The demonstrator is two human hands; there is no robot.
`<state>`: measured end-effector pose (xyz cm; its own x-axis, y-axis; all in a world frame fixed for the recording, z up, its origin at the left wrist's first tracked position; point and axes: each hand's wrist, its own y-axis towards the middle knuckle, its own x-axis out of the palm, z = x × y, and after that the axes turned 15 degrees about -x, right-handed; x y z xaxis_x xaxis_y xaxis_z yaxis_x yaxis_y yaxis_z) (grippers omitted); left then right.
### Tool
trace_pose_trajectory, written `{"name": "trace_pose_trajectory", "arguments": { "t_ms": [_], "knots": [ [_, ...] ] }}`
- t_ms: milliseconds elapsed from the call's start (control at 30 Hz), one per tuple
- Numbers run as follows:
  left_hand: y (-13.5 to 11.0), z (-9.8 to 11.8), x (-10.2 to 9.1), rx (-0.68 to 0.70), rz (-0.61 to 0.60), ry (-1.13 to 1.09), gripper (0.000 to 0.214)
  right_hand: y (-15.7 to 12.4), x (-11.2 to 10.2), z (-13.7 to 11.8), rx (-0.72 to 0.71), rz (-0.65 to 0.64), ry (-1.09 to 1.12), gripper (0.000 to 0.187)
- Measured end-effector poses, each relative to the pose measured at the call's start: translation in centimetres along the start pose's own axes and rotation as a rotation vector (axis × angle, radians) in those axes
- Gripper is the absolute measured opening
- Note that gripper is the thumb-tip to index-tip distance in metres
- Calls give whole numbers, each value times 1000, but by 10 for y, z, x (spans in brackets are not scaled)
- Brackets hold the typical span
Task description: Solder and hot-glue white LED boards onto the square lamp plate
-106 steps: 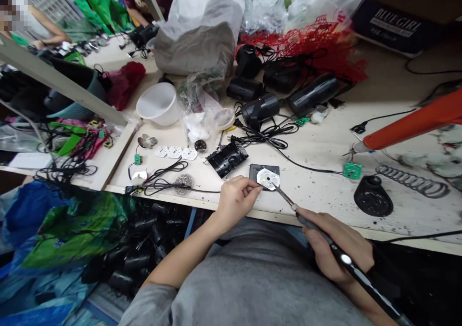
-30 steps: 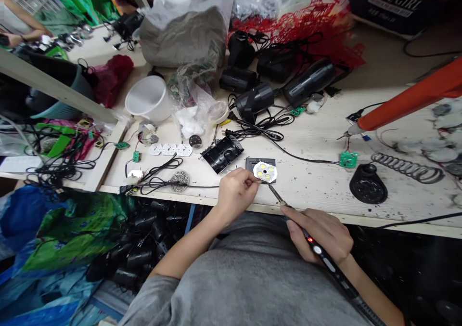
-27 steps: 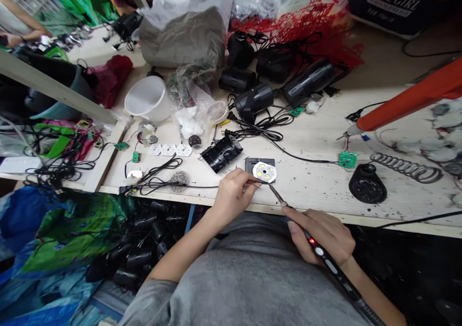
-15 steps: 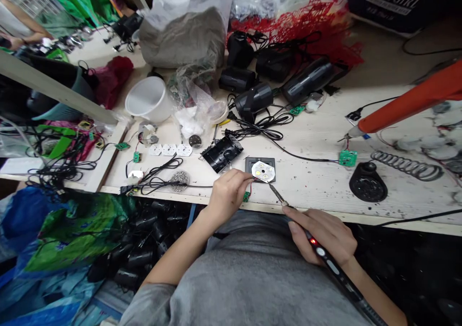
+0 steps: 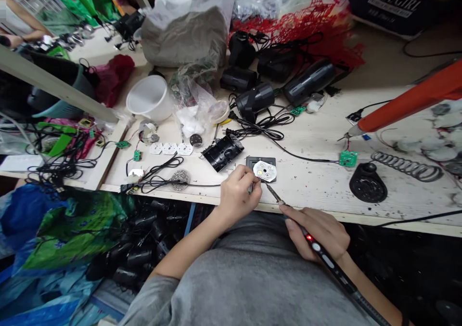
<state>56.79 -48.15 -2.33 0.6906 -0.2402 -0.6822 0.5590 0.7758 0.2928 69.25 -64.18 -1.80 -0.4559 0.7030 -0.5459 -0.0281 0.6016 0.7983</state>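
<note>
My left hand (image 5: 238,191) is pinched at the near edge of a white LED plate (image 5: 270,174), on what looks like a thin wire, mostly hidden by the fingers. The plate, with several round lenses or LEDs on it, lies on a dark square block (image 5: 252,161). A soldering iron (image 5: 330,263) with a red light rests in my right hand (image 5: 319,232), gripped like a pen. Its tip points up and left, close to the plate's lower edge and my left fingertips. Left of the block lies an open black lamp housing (image 5: 223,153).
Black lamp housings (image 5: 254,99) with cables lie behind. A white tub (image 5: 147,98), white plates (image 5: 169,148) and a wire-ball tip cleaner (image 5: 180,180) are on the left. To the right are a green circuit board (image 5: 348,159), a coil spring (image 5: 407,166) and an orange-red tool (image 5: 415,99).
My left hand has shifted slightly right and rolled over, covering the red wire and small green board seen below it. The iron's tip has drawn a little left and down.
</note>
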Motion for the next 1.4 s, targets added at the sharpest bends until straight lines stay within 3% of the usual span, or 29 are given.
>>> {"name": "trace_pose_trajectory", "arguments": {
  "t_ms": [667,1200,1400],
  "knots": [
    [1,1,3,74,40,97,15,1,7,1,66,-26,-23,31],
    [0,-1,4,73,8,90,14,14,2,6,-65,-112,-30,29],
    [0,0,4,90,18,62,15,5,-1,2,-29,-36,-37,31]
  ]
}}
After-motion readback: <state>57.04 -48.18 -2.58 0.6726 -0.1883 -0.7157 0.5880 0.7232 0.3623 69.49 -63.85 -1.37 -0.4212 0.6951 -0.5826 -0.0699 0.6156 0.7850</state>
